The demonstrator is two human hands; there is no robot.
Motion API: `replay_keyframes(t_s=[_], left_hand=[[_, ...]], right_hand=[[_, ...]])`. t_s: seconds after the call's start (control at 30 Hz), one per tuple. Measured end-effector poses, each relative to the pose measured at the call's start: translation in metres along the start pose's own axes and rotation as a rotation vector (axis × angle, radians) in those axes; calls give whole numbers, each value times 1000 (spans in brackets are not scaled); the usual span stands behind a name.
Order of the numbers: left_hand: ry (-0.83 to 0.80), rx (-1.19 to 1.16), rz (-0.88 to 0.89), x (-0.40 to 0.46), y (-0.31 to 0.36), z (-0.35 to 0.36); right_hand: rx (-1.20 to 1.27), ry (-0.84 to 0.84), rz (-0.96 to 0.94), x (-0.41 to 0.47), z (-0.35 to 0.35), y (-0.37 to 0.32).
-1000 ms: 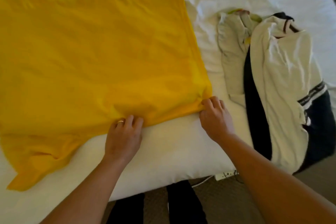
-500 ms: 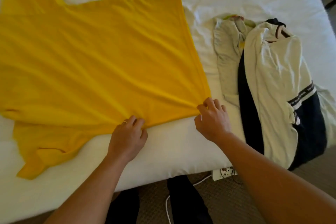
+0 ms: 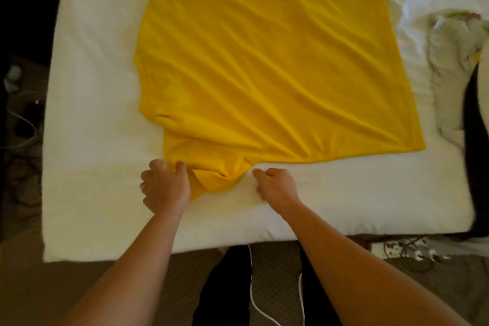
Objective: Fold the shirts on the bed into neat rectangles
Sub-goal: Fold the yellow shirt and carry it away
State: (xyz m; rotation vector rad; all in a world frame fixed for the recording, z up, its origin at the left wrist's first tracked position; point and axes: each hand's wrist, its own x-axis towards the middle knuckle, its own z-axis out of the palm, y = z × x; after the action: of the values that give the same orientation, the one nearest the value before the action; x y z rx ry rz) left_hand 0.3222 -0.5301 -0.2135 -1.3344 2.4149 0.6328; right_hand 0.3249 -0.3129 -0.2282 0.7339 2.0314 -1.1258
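Shirt (image 3: 277,69): yellow, thin soft cloth in long diagonal creases, spread flat on the bed (image 3: 92,87); near sleeve bunched at the bed's front edge
Bed: smooth white sheet, rumpled at the far right
Nearby: pile (image 3: 455,61) of pale and dark clothes at right, apart from the shirt; white cable (image 3: 254,296) on the floor
Axis: runs left to right, hem to the right
Hands: left hand (image 3: 165,186) pinches the bunched sleeve; right hand (image 3: 276,185) curled at the sleeve's edge, grip unclear
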Motion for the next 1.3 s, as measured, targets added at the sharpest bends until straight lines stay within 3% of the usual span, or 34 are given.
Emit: replay_keyframes(t_s=[0.13, 0.27, 0.4, 0.67, 0.83, 0.93, 1.03, 1.17, 1.3], left_hand=[[-260, -204, -46, 16, -20, -2], [-448, -356, -34, 9, -36, -2], [-426, -361, -71, -16, -64, -12], [-606, -519, -287, -26, -98, -18], [-588, -789, -474, -25, -105, -12], [-570, -841, -492, -36, -106, -11], [-653, -895, -449, -46, -107, -13], [-717, -828, -340, -54, -111, -17], [-678, -877, -367, -52, -114, -17]], right_hand=[[226, 38, 203, -4, 37, -27], [219, 4, 231, -8, 45, -34], [210, -53, 184, -17, 41, -21], [234, 81, 149, -23, 57, -5], [446, 105, 204, -26, 62, -2], [553, -27, 320, -31, 57, 0], [546, -182, 330, -33, 51, 3], [500, -257, 262, -35, 45, 8], [555, -283, 225, -35, 37, 9]])
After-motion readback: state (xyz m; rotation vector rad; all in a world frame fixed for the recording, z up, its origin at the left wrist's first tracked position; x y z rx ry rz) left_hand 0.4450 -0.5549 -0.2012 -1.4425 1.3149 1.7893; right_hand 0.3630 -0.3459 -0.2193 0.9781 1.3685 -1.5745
